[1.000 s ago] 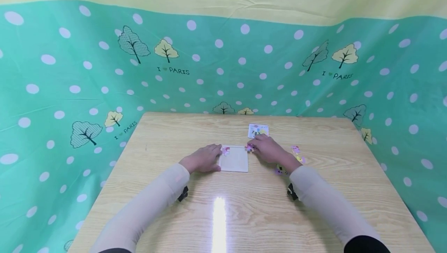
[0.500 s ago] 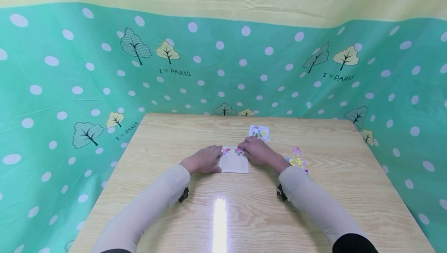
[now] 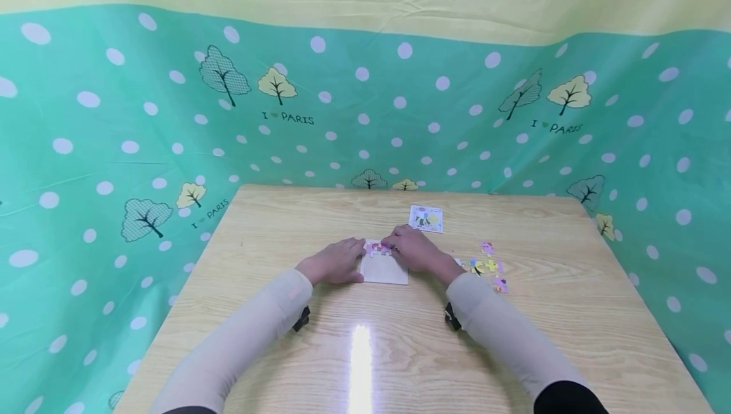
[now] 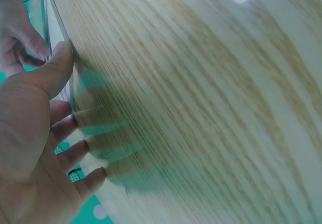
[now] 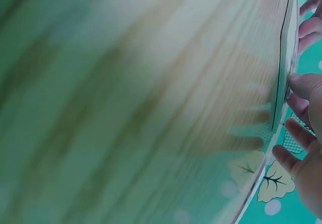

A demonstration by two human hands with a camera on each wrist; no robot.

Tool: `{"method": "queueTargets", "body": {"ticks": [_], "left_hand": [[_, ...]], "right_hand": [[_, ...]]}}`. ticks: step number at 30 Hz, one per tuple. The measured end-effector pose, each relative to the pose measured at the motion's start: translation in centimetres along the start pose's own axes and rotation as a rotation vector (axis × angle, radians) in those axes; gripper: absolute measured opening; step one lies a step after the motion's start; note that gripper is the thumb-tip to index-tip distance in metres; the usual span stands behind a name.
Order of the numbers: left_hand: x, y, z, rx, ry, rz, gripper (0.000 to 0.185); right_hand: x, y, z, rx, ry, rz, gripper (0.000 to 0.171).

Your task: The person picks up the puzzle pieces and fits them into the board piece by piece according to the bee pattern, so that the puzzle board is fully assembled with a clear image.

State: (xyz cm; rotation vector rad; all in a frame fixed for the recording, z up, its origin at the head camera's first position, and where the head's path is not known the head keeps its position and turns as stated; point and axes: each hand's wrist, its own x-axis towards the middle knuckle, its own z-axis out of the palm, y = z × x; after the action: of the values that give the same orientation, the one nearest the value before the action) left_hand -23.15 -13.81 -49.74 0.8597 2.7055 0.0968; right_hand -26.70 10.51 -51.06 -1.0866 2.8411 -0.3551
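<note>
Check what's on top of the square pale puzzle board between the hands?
On the square pale puzzle board, pink-patterned puzzle pieces sit along the far edge. The right hand rests over its right side, hiding whatever lies beneath. The left hand touches the left edge.

sleeves (image 3: 240,338): long, cream | cuffs: black strap | upper sleeves: black

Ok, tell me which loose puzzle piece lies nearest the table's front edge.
The pink loose piece, lowest in the cluster right of the right hand; the yellow pieces lie farther back.
</note>
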Motion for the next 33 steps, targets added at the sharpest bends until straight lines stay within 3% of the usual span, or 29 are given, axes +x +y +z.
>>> {"method": "queueTargets", "body": {"ticks": [11, 33], "left_hand": [[-0.19, 0.13, -0.27, 0.004, -0.011, -0.006, 0.078], [0.02, 0.1, -0.18, 0.024, -0.011, 0.004, 0.077]], "right_hand": [[0.54, -0.46, 0.35, -0.03, 0.012, -0.017, 0.033], [0.59, -0.75, 0.3, -0.085, -0.004, 0.063, 0.03]]}}
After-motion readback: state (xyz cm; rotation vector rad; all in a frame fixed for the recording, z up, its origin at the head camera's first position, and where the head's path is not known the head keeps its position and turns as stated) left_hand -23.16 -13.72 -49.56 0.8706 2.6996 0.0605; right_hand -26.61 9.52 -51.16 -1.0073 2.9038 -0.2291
